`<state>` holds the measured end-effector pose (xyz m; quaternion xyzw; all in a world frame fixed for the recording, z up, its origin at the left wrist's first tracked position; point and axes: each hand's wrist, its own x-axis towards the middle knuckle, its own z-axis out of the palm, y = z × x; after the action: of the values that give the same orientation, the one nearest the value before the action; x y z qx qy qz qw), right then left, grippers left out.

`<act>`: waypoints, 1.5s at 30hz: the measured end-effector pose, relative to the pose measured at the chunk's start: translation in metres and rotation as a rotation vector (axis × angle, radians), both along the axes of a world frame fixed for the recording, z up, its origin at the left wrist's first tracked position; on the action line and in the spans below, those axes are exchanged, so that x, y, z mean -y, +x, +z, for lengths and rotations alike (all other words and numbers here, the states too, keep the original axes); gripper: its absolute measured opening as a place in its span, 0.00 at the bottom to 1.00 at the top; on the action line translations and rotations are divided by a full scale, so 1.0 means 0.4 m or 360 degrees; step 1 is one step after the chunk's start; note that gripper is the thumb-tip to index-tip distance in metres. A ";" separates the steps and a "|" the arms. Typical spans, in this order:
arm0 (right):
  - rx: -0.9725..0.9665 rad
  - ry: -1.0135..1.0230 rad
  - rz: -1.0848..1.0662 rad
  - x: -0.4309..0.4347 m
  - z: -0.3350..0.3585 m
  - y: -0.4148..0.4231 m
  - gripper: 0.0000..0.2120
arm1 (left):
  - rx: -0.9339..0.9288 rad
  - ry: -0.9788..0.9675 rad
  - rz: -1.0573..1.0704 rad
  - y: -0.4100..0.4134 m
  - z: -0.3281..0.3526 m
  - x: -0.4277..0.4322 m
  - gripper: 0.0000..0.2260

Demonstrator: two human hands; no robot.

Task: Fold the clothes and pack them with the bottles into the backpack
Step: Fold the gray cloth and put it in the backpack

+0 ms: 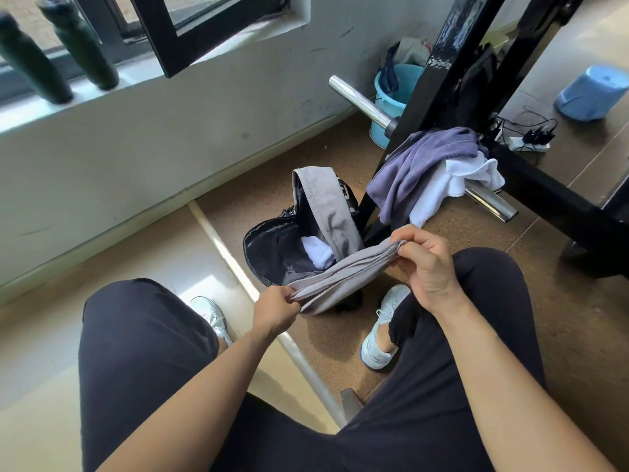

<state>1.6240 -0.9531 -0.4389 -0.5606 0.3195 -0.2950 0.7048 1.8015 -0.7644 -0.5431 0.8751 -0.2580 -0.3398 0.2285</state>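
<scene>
1. 2 dark bottles (81, 46) are stood on the windowsill (143, 76), far left, well apart from the bag; judged not yet packed.
2. Left grip (276, 307) is pinched on the near end of the grey garment (343, 272), so the folded strip is kept taut.
3. Backpack (269, 253) is stood open on the floor, mouth up for loading; 1 white folded item (318, 253) is inside.
4. Right grip (427, 264) is pinched on the far end, with the layers held aligned above the opening.
5. Purple garment (418, 165) and white garment (459, 178) are draped on the black frame (551, 195), unfolded.
</scene>
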 end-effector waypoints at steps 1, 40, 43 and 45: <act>-0.0041 -0.0039 -0.0034 0.002 -0.003 0.000 0.05 | 0.0003 0.0011 -0.0014 0.007 0.005 -0.005 0.08; -0.0797 -0.0292 -0.0174 0.016 -0.088 0.067 0.09 | -0.1485 -0.0727 0.0900 0.168 0.236 -0.116 0.27; -0.0750 -0.0244 -0.0224 0.016 -0.085 0.066 0.11 | -0.1267 -0.0778 0.0806 0.156 0.237 -0.108 0.22; -0.0727 -0.0270 -0.0299 0.012 -0.082 0.065 0.08 | -0.1018 -0.0878 0.0852 0.154 0.224 -0.103 0.13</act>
<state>1.6501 -0.9578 -0.4718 -0.6376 0.4952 -0.2506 0.5342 1.8631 -0.7230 -0.4534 0.6694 -0.0217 -0.4397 0.5983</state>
